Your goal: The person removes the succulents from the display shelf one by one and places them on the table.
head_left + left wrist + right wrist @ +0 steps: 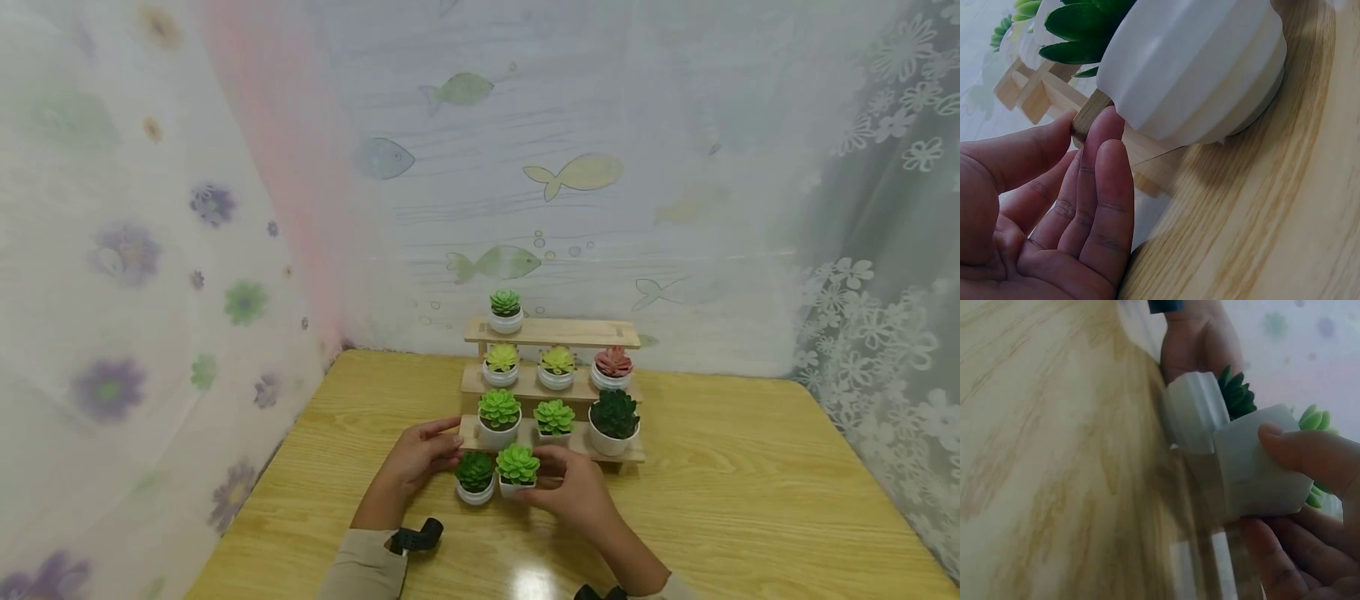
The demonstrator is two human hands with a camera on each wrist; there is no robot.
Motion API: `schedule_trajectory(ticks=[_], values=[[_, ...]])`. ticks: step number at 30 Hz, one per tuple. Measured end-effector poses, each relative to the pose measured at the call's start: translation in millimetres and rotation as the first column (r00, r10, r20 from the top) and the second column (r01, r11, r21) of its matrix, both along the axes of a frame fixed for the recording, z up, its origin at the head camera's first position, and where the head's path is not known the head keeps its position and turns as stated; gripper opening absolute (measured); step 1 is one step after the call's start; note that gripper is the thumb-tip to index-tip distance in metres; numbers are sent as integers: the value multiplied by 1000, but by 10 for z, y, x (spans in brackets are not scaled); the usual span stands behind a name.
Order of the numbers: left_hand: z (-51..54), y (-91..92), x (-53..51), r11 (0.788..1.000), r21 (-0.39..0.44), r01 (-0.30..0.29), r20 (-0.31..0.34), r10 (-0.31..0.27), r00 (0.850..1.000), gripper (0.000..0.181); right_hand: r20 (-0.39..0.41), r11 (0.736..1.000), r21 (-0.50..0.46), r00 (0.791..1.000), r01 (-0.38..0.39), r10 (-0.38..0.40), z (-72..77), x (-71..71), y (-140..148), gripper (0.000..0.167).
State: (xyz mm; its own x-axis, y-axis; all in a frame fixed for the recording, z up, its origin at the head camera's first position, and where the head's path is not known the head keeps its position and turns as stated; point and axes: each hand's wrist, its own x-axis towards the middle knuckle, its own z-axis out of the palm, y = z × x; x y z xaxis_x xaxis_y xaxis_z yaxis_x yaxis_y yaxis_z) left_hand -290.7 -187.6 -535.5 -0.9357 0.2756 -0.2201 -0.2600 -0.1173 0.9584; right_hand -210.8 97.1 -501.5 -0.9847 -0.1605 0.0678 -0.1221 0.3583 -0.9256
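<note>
Gripping square-potted light-green succulent (518,463) in right hand (573,492), pinching wooden stand (558,332) in left hand (420,456); could knock adjacent dark-green succulent (475,472) by drifting left, jolt shelved succulents (557,360) by tugging

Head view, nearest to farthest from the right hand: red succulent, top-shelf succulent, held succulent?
1. Held succulent: in the right hand, in front.
2. Red succulent: middle shelf, right end.
3. Top-shelf succulent: left end, farthest back.
</note>
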Motion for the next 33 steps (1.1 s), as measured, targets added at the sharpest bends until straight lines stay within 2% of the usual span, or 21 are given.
schedule_trajectory(ticks=[5,13,23,33], values=[[-7,0,-7,1000,-7,6,-4,-6,1000,55,1,998,56,1000,7,-7,-52,-7,0,67],[-11,-3,-10,1000,-9,5,-9,-5,1000,55,14,996,88,1000,-3,1,-123,-11,-14,67],[-20,-3,-13,1000,-6,6,-9,-6,1000,55,66,998,59,997,-35,31,-154,3,-44,71],[-9,-7,-1,1000,-13,6,-8,-6,1000,55,65,998,50,997,-37,34,-150,24,-56,72]])
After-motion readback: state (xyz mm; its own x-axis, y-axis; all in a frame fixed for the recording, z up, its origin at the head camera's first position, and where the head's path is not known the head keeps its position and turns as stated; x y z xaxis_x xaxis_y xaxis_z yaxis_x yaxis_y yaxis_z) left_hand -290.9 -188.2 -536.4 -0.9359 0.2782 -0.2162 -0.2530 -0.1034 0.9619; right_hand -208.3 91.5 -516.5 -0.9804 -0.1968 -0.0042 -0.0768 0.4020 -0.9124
